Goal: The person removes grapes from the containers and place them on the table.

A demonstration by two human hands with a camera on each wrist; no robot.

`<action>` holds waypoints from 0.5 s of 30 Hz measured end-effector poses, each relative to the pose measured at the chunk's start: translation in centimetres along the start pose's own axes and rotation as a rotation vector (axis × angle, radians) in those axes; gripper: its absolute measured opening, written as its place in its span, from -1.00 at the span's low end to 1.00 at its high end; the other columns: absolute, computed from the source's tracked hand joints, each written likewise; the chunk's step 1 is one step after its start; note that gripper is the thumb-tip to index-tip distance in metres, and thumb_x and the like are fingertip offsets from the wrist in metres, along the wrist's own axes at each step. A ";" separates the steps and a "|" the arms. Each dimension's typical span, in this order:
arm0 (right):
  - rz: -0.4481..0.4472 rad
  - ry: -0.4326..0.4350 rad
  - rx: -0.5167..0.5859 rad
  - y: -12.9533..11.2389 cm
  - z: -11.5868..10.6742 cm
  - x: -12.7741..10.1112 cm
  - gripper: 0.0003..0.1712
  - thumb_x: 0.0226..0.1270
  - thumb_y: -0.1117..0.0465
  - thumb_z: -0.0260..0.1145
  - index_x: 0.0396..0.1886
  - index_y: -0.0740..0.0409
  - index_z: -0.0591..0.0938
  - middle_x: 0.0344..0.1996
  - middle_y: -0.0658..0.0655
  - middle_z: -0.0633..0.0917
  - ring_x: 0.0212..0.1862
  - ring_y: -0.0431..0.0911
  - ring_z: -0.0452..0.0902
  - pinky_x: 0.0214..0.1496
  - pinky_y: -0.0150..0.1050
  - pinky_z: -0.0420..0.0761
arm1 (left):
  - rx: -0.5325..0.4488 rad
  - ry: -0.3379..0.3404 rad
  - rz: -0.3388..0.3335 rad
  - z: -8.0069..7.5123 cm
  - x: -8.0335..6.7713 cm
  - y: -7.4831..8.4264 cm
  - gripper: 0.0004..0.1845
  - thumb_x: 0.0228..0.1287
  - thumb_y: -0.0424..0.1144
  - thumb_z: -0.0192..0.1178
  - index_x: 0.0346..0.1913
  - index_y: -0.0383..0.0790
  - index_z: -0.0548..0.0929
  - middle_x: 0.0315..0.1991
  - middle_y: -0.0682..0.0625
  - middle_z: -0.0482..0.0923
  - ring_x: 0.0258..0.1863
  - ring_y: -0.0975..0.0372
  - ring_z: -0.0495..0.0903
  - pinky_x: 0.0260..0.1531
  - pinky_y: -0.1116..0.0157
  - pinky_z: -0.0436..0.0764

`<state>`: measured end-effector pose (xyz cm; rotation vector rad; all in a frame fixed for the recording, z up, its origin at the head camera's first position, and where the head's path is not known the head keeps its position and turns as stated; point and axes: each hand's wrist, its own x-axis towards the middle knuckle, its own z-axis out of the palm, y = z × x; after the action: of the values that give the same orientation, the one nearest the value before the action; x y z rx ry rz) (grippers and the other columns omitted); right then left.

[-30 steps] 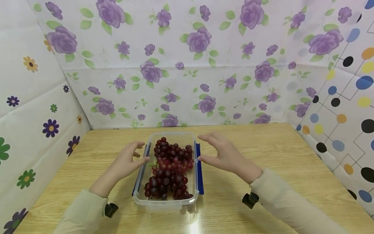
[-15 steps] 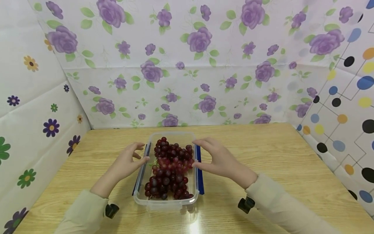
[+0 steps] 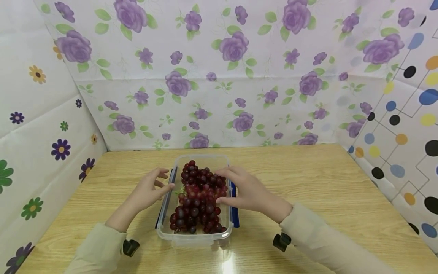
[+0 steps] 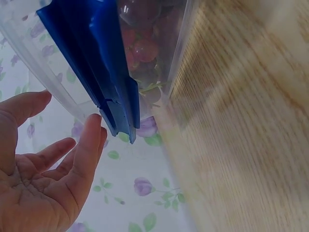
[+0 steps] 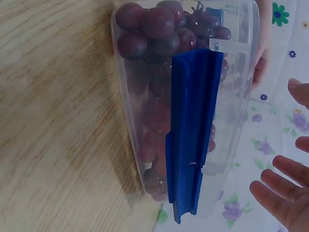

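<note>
One wooden table (image 3: pixel 308 190) bears a clear container (image 3: pixel 195 236) at centre, holding red grapes (image 3: pixel 198 198). Right hand (image 3: pixel 248 190), at 3 o'clock, spreads relaxed fingers over the grapes; left hand (image 3: pixel 147 190), at 9 o'clock, loosely open, touches the blue clip (image 3: pixel 164 203), gripping nothing.

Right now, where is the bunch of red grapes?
In the head view, the grapes lie inside the clear box at the table's centre, between the left hand and right hand.
</note>
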<state>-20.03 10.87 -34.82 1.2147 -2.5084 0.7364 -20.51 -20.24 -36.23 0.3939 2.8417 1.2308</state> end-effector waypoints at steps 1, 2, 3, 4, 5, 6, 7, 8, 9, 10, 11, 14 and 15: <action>0.005 -0.013 -0.001 -0.1 0.0 0.0 -0.22 0.08 -0.04 0.47 0.29 0.08 0.43 0.16 0.17 0.52 0.17 0.06 0.46 0.08 -0.03 0.55 | -0.003 -0.003 -0.001 0.0 0.0 0.0 -0.41 0.32 -0.18 0.20 0.27 -0.46 0.30 0.11 -0.44 0.39 -0.14 -0.04 0.57 -0.45 0.31 0.65; 0.007 -0.025 -0.001 -0.2 0.1 0.0 -0.22 0.09 -0.05 0.46 0.30 0.08 0.42 0.17 0.17 0.51 0.17 0.07 0.46 0.08 -0.02 0.55 | -0.009 -0.004 -0.006 0.0 0.0 -0.1 -0.40 0.32 -0.17 0.20 0.27 -0.45 0.30 0.12 -0.43 0.39 -0.14 -0.04 0.56 -0.45 0.30 0.65; 0.011 -0.037 0.000 -0.2 0.2 0.0 -0.22 0.10 -0.05 0.45 0.30 0.09 0.42 0.17 0.17 0.51 0.16 0.06 0.47 0.07 -0.04 0.56 | -0.013 -0.006 -0.009 0.0 0.1 -0.2 -0.40 0.32 -0.16 0.20 0.28 -0.45 0.30 0.12 -0.43 0.39 -0.13 -0.04 0.56 -0.45 0.29 0.65; 0.011 -0.046 -0.003 -0.3 0.2 0.0 -0.22 0.11 -0.06 0.44 0.31 0.09 0.41 0.18 0.16 0.50 0.15 0.05 0.47 0.07 -0.05 0.56 | -0.019 -0.008 -0.014 0.0 0.1 -0.2 -0.39 0.32 -0.15 0.20 0.28 -0.44 0.30 0.12 -0.43 0.39 -0.12 -0.05 0.55 -0.45 0.28 0.66; 0.009 -0.051 -0.003 -0.4 0.3 0.0 -0.22 0.12 -0.07 0.44 0.31 0.09 0.41 0.18 0.15 0.50 0.14 0.04 0.48 0.06 -0.05 0.56 | -0.028 -0.013 -0.019 0.0 0.1 -0.3 -0.39 0.32 -0.14 0.20 0.29 -0.44 0.29 0.13 -0.43 0.39 -0.12 -0.05 0.55 -0.44 0.26 0.66; 0.005 -0.052 -0.001 -0.4 0.3 0.0 -0.22 0.13 -0.07 0.43 0.31 0.09 0.41 0.17 0.15 0.50 0.12 0.02 0.48 0.05 -0.06 0.56 | -0.036 -0.017 -0.023 0.0 0.1 -0.3 -0.38 0.32 -0.13 0.20 0.29 -0.44 0.29 0.13 -0.42 0.38 -0.11 -0.06 0.54 -0.44 0.25 0.66; -0.001 -0.052 0.003 -0.5 0.4 0.1 -0.23 0.14 -0.06 0.43 0.31 0.09 0.41 0.16 0.13 0.50 0.09 0.00 0.49 0.03 -0.08 0.56 | -0.043 -0.021 -0.027 0.0 0.1 -0.4 -0.37 0.33 -0.12 0.19 0.30 -0.44 0.28 0.13 -0.42 0.38 -0.10 -0.07 0.53 -0.44 0.23 0.67; -0.010 -0.048 0.003 -0.5 0.5 0.1 -0.23 0.14 -0.06 0.43 0.31 0.10 0.41 0.15 0.13 0.50 0.07 -0.02 0.50 0.02 -0.11 0.57 | -0.051 -0.024 -0.034 0.0 0.1 -0.5 -0.37 0.33 -0.12 0.19 0.30 -0.43 0.28 0.14 -0.42 0.38 -0.10 -0.07 0.53 -0.43 0.22 0.67; -0.019 -0.044 0.000 -0.5 0.6 0.1 -0.23 0.14 -0.06 0.43 0.30 0.10 0.41 0.13 0.12 0.51 0.03 -0.04 0.50 -0.01 -0.13 0.57 | -0.058 -0.029 -0.036 0.0 0.1 -0.5 -0.37 0.33 -0.12 0.19 0.31 -0.43 0.28 0.14 -0.42 0.38 -0.09 -0.07 0.53 -0.43 0.22 0.67; -0.027 -0.040 0.000 -0.6 0.6 0.2 -0.23 0.14 -0.06 0.43 0.30 0.10 0.42 0.11 0.12 0.52 0.00 -0.05 0.51 -0.03 -0.14 0.57 | -0.066 -0.034 -0.039 0.0 0.1 -0.6 -0.36 0.33 -0.11 0.19 0.31 -0.43 0.27 0.14 -0.42 0.38 -0.09 -0.07 0.53 -0.42 0.21 0.67; -0.030 -0.040 -0.002 -0.7 0.7 0.2 -0.24 0.14 -0.06 0.43 0.30 0.10 0.42 0.10 0.12 0.52 -0.02 -0.06 0.51 -0.04 -0.15 0.57 | -0.075 -0.041 -0.042 0.0 0.1 -0.6 -0.36 0.33 -0.11 0.18 0.31 -0.43 0.26 0.14 -0.42 0.37 -0.09 -0.06 0.53 -0.42 0.21 0.67; -0.022 -0.050 0.005 -0.9 0.9 0.4 -0.23 0.14 -0.08 0.42 0.30 0.09 0.42 0.11 0.15 0.52 0.02 -0.03 0.51 -0.01 -0.13 0.58 | -0.097 -0.053 -0.055 0.0 0.1 -0.8 -0.34 0.34 -0.09 0.18 0.32 -0.42 0.25 0.15 -0.41 0.36 -0.08 -0.06 0.53 -0.42 0.23 0.67; -0.014 -0.055 0.009 -1.0 1.0 0.4 -0.23 0.14 -0.08 0.42 0.31 0.08 0.41 0.13 0.16 0.51 0.06 0.00 0.51 0.02 -0.11 0.58 | -0.105 -0.057 -0.059 0.0 0.1 -0.9 -0.34 0.34 -0.08 0.18 0.33 -0.41 0.24 0.15 -0.41 0.36 -0.08 -0.05 0.53 -0.42 0.23 0.67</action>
<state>-19.48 9.54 -35.12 1.2717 -2.5404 0.7207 -20.83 -20.77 -36.83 0.3342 2.7065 1.3283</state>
